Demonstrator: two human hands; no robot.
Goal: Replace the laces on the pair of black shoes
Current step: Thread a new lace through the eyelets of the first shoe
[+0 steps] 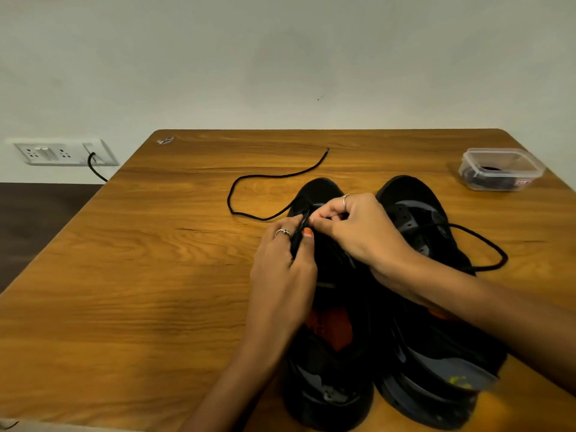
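Observation:
Two black shoes stand side by side on the wooden table, toes pointing away from me. My left hand pinches the eyelet flap of the left shoe between thumb and fingers. My right hand has its fingers curled over the front eyelets of that shoe, pinching a black lace there. One end of this lace trails left and back across the table. Another stretch of lace loops out over the right shoe to its right side.
A small clear plastic box with dark laces inside sits at the far right of the table. A wall socket panel with a black cable is beyond the table's left edge. The table's left half is bare wood.

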